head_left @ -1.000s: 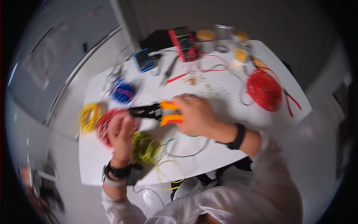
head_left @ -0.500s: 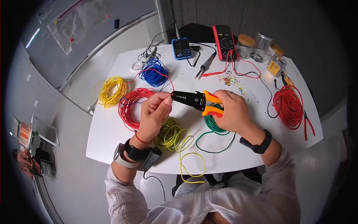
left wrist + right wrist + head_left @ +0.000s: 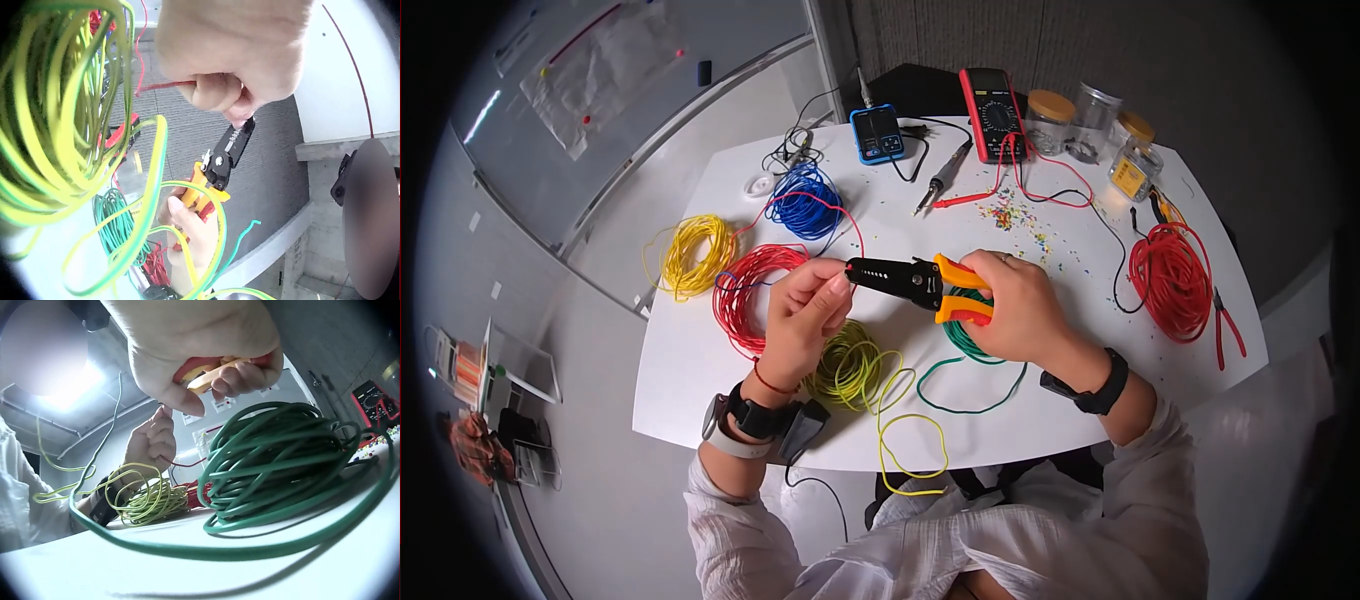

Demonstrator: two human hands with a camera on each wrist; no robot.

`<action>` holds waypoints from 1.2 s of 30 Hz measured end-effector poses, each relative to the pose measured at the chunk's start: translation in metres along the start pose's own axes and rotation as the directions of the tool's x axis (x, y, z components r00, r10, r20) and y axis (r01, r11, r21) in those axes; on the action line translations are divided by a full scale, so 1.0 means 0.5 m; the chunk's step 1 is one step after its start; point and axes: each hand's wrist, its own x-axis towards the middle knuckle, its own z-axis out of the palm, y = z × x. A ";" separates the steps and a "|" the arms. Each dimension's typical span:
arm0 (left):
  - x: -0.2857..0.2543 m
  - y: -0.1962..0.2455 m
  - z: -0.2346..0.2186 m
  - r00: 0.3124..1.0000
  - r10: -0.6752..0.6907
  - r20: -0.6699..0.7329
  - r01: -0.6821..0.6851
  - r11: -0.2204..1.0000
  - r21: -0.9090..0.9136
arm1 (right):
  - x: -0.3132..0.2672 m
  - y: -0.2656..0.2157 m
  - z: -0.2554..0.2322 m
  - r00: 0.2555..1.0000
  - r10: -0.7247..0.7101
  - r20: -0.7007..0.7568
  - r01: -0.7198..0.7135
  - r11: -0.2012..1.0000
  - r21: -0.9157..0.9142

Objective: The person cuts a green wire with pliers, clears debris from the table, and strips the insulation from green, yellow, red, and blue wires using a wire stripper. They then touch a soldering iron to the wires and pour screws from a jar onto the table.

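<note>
My left hand [image 3: 802,318] pinches a thin red wire [image 3: 164,86] between thumb and fingertips. That wire loops up from behind the hand. In my right hand [image 3: 1030,312] is a wire stripper [image 3: 896,282] with black jaws and orange-yellow handles, held level above the table. The tips of its jaws are right at the left fingertips, which hide the wire's end. Behind the left hand lies a coil of red wire [image 3: 738,305]. Below it sits a yellow-green coil [image 3: 843,372], and a green coil [image 3: 275,469] lies under the right hand.
On the white table [image 3: 1060,410] are yellow [image 3: 700,258] and blue [image 3: 805,205] coils at left. A blue-cased device [image 3: 877,135], soldering iron [image 3: 945,178], red multimeter [image 3: 994,115] and jars [image 3: 1050,120] stand behind. A larger red coil [image 3: 1172,283] and red-handled pliers [image 3: 1228,335] lie right.
The head view has swung and sharpened from a blur. Both hands keep their holds on the red wire and the wire stripper, and have shifted slightly left in the last half second.
</note>
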 end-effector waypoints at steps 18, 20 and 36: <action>-0.004 0.021 0.008 1.000 0.000 0.026 0.003 0.996 -0.088 | -0.008 -0.002 0.005 0.802 0.094 0.589 -0.550 0.500 0.669; -0.003 0.023 0.008 1.000 -0.009 0.012 0.010 0.995 -0.096 | -0.007 -0.012 -0.003 0.746 0.099 0.659 -0.636 0.401 0.660; 0.000 0.019 0.003 0.998 -0.047 0.032 0.054 0.960 -0.276 | -0.021 -0.014 0.018 0.582 -0.179 0.793 -0.811 -0.186 0.554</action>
